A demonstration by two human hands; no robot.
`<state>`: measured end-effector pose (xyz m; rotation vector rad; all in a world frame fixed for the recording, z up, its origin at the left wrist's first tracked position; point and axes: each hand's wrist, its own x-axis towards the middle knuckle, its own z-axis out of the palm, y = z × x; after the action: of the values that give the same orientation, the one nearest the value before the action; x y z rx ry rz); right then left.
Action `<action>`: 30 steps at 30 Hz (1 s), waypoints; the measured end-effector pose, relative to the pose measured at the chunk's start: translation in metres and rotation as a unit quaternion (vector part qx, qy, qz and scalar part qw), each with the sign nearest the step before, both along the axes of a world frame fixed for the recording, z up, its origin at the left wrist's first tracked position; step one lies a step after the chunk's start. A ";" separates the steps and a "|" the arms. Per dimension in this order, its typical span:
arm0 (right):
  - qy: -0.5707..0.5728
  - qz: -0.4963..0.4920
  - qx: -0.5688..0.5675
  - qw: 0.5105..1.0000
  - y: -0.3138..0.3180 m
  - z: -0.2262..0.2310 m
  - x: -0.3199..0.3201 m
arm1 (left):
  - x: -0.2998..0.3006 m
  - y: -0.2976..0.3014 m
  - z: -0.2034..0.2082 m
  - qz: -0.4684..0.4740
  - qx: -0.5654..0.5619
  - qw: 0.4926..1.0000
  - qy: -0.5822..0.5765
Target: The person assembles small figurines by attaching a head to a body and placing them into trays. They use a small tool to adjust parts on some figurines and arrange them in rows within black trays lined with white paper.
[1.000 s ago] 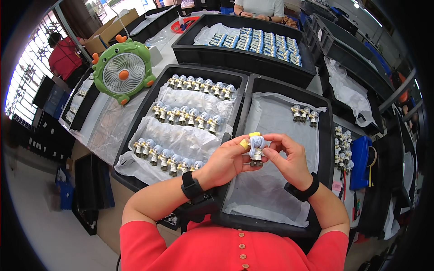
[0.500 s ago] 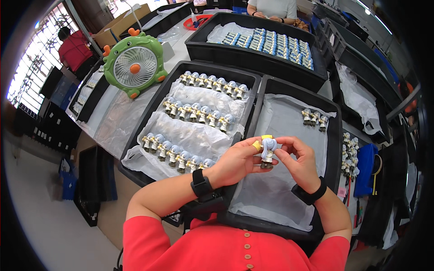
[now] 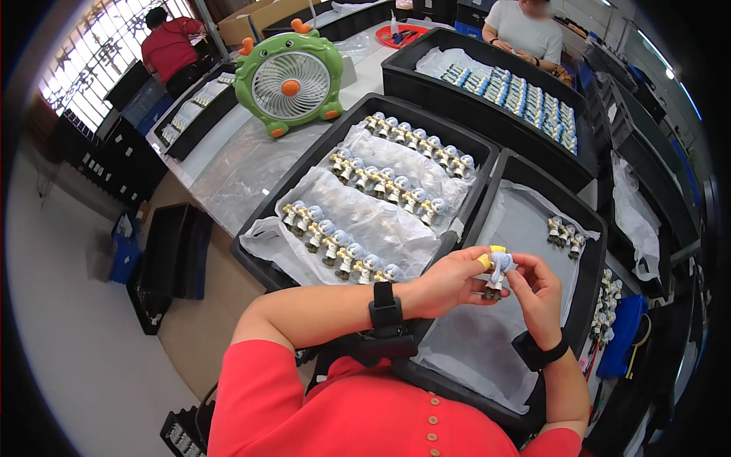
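A small figurine [image 3: 499,263] with pale blue hair, a white outfit and dark feet is held upright over the right-hand black tray [image 3: 587,293]. My left hand [image 3: 451,283], with yellow covers on two fingertips, is closed round its side. The fingers of my right hand [image 3: 539,289] pinch at the hair on the other side; whatever else lies between those fingertips is hidden. Below my hands, white paper [image 3: 480,354] lines this tray, and three similar figurines [image 3: 565,235] stand in its far right part.
Left of it, another black tray [image 3: 266,204] holds rows of figurines on paper. A green fan [image 3: 291,80] stands beyond. At the back, a large black tray [image 3: 487,129] carries blue-and-yellow pieces; a person [image 3: 525,32] sits behind. More figurines [image 3: 607,305] lie at right.
The view has swung left, so everything sits further right in the picture. Both hands keep hold of the same figurine, with little change in grip.
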<state>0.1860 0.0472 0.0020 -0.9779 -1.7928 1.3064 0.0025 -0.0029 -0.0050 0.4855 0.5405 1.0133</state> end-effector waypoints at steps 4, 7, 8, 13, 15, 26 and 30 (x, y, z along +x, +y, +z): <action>0.009 0.006 -0.024 1.000 -0.002 0.002 -0.003 | 0.000 0.000 -0.002 0.001 -0.003 1.000 -0.004; 0.004 0.004 -0.011 1.000 0.000 -0.003 -0.001 | 0.001 0.000 -0.004 0.003 -0.002 1.000 -0.006; 0.002 0.001 -0.006 1.000 0.000 -0.003 -0.002 | 0.001 0.000 -0.004 0.004 -0.002 1.000 -0.004; -0.022 -0.012 0.018 1.000 0.001 -0.003 -0.002 | 0.000 -0.002 0.002 0.006 -0.011 1.000 0.013; -0.022 -0.006 0.021 1.000 0.001 -0.002 -0.003 | -0.002 -0.001 0.002 0.007 -0.013 1.000 0.010; -0.009 0.023 0.025 0.999 0.002 0.006 0.003 | -0.001 0.002 -0.001 -0.005 0.000 1.000 -0.007; -0.005 0.023 0.022 0.999 0.001 0.009 0.003 | -0.002 0.003 0.000 -0.008 0.003 1.000 -0.014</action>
<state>0.1889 0.0480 0.0106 -0.9266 -1.8539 1.2854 0.0000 -0.0002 -0.0053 0.4788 0.5081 1.0056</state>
